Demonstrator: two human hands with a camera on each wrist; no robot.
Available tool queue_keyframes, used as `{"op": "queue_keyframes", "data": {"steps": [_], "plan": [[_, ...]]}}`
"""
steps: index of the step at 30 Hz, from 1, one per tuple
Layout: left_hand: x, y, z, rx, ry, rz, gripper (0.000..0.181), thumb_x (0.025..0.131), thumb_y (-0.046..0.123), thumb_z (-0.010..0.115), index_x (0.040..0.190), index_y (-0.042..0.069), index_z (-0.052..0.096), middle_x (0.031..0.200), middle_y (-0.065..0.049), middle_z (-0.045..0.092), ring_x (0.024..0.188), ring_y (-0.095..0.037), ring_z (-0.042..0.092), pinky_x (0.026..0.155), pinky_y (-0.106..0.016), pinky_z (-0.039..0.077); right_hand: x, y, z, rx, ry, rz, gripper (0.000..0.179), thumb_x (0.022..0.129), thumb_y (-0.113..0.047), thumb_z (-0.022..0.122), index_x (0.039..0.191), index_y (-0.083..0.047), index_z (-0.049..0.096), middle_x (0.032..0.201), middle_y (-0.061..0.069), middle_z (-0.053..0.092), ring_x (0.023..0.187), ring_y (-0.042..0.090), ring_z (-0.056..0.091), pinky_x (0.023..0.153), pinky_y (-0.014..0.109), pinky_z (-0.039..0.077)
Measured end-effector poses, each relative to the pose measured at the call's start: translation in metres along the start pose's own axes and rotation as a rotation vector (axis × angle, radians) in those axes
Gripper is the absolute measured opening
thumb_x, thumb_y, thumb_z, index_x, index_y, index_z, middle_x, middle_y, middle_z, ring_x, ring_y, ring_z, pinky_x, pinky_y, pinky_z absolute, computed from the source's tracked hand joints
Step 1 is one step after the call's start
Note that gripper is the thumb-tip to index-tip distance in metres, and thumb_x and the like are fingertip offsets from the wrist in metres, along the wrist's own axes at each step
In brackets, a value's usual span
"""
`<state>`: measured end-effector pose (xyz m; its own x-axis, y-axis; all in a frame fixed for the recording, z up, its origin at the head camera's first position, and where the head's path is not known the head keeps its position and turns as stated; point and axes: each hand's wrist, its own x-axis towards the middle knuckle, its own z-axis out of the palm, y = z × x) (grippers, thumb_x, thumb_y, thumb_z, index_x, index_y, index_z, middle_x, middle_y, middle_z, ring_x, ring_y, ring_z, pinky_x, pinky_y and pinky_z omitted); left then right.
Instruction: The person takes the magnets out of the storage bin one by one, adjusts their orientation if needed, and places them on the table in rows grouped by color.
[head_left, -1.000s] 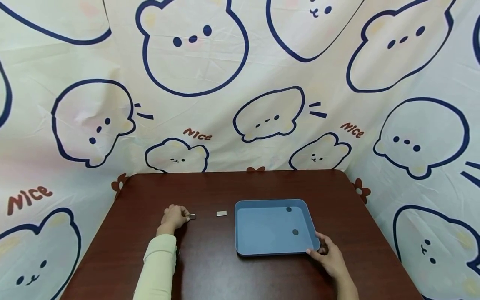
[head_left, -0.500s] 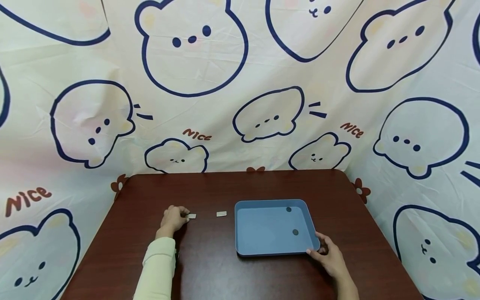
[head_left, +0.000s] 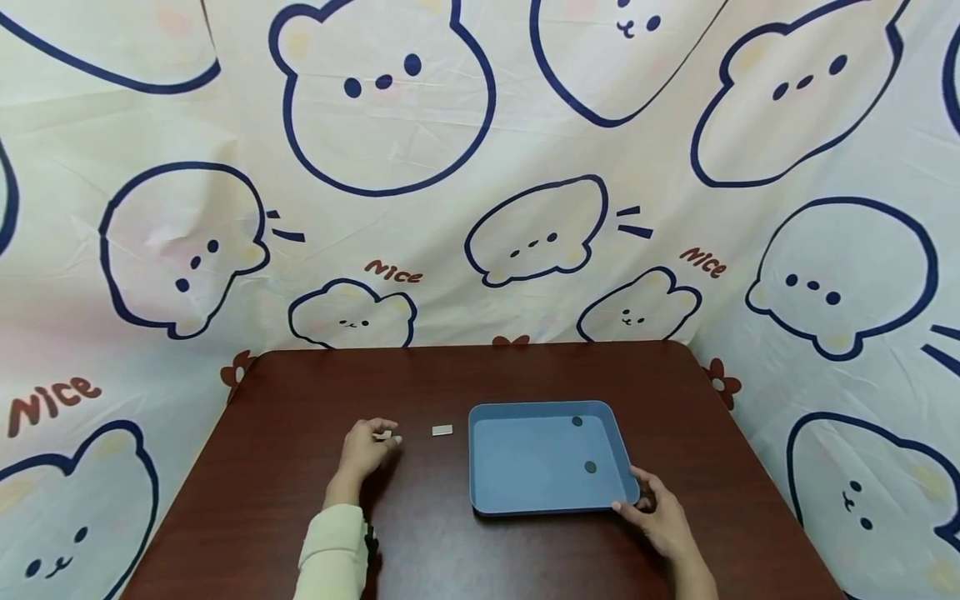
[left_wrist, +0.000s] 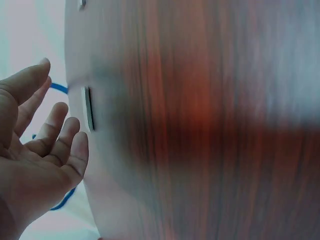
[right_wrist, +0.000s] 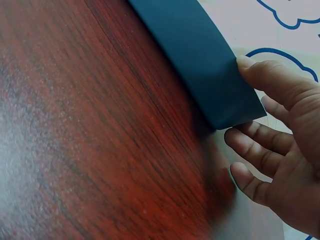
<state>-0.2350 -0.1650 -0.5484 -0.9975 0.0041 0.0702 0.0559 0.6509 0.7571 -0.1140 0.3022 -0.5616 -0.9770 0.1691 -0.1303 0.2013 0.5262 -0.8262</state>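
Note:
My left hand [head_left: 365, 448] is over the table's left half, its thumb and fingers spread apart around a small flat whitish rectangular piece [head_left: 384, 434], which they partly hide in the head view. In the left wrist view that piece [left_wrist: 88, 108] lies on the table just beyond the fingertips, and nothing is in the hand. A second such piece [head_left: 442, 430] lies a little to the right. My right hand [head_left: 662, 515] grips the near right corner of a blue rectangular tray [head_left: 540, 507], with the thumb at its rim and fingers against its side.
Inside the tray are two small dark round discs [head_left: 577, 422], one near the far edge and one [head_left: 590, 467] closer to the right hand. The brown wooden table [head_left: 420, 542] ends at a cloth backdrop [head_left: 442, 308] printed with cartoon bears.
The left hand had its fingers at the left piece, which turned from dark-looking to whitish; now those fingers have spread and shifted right. The right hand and tray have stayed put.

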Motion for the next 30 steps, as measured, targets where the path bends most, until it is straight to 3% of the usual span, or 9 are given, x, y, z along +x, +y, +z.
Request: {"op": "queue_keyframes", "data": {"steps": [7, 22, 30], "plan": [[-0.01, 0.024, 0.019, -0.112, 0.028, -0.002, 0.028, 0.079, 0.011, 0.074, 0.105, 0.0, 0.067, 0.101, -0.016, 0.057, 0.095, -0.035, 0.058, 0.078, -0.046, 0.047, -0.001, 0.002, 0.0, -0.01, -0.003, -0.003, 0.069, 0.079, -0.024, 0.076, 0.137, -0.008, 0.042, 0.092, 0.008, 0.055, 0.072, 0.018, 0.049, 0.062, 0.031, 0.038], [-0.021, 0.072, 0.051, -0.254, -0.056, 0.059, 0.027, 0.08, 0.014, 0.075, 0.103, 0.003, 0.067, 0.104, -0.012, 0.056, 0.092, -0.03, 0.06, 0.073, -0.039, 0.049, -0.001, -0.002, -0.002, 0.008, -0.019, -0.006, 0.069, 0.079, -0.024, 0.076, 0.137, -0.008, 0.042, 0.086, 0.007, 0.054, 0.07, 0.019, 0.049, 0.062, 0.031, 0.038], [-0.023, 0.095, 0.061, -0.294, -0.122, 0.09, 0.026, 0.083, 0.018, 0.072, 0.105, 0.005, 0.067, 0.106, -0.013, 0.055, 0.097, -0.032, 0.054, 0.076, -0.042, 0.047, -0.002, -0.004, -0.002, -0.001, -0.011, -0.013, 0.07, 0.078, -0.025, 0.076, 0.137, -0.007, 0.042, 0.099, 0.012, 0.056, 0.073, 0.019, 0.052, 0.063, 0.031, 0.04]]}}
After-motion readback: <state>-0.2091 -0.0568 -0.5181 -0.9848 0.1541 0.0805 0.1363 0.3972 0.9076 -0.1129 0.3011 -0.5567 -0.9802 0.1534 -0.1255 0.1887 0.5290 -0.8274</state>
